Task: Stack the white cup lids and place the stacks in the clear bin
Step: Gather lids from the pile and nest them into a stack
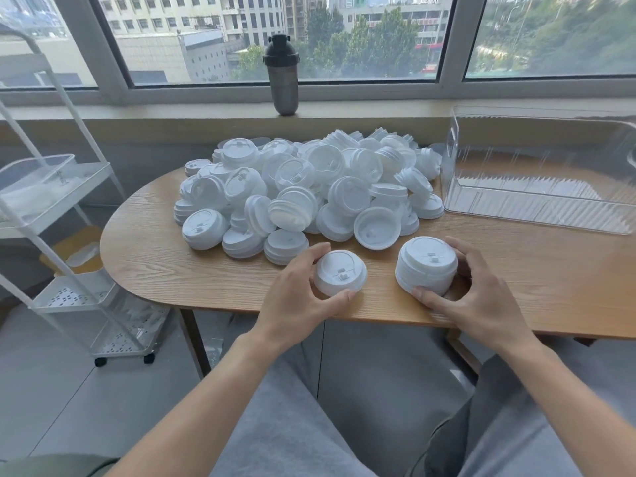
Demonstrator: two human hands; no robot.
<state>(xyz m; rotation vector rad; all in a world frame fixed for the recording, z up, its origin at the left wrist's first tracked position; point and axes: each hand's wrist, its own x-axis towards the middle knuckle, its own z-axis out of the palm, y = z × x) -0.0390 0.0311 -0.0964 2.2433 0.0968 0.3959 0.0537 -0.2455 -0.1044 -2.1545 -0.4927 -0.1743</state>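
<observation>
Loose white cup lids (309,187): round plastic, raised sip tab on top, heaped in a broad pile mid-table, lying at all angles, some nested in short stacks. Short lid stack (340,273): upright near the table's front edge, just in front of the pile; taller lid stack (426,265): upright just to its right. Clear bin (537,204): rectangular, ribbed, transparent, upright beside the pile's right edge.

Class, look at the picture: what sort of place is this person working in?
Probably an upper-floor office or workroom: a wooden table by a wide window overlooking city buildings, with a white rolling cart beside it.
</observation>
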